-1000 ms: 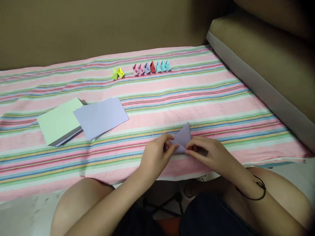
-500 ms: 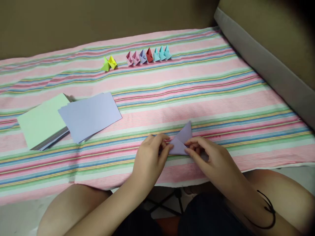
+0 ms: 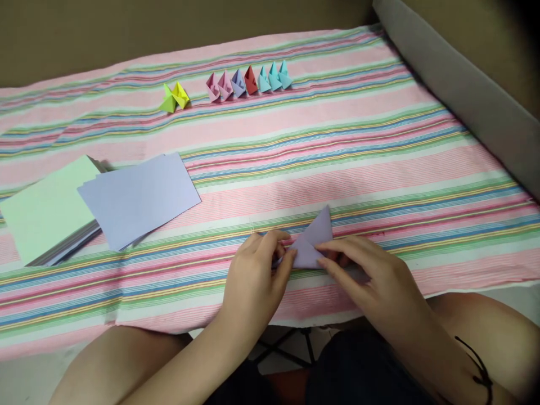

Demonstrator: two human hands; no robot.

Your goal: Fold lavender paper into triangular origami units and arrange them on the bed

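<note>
Striped cloth underlies hands pinching folded purple paper, long axis slanting, tip pointing away rightward

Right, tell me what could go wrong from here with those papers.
With the left hand and right hand pinching the folded paper on a striped cloth, an uneven crease could form if either slips. The purple sheets lie askew, overlapping the green-topped stack, so a bump might shift them.

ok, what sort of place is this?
Probably a home, perhaps at a sofa: striped cloth over a flat surface, brown backrest-like panel behind it, cushion-like block along the right.
</note>
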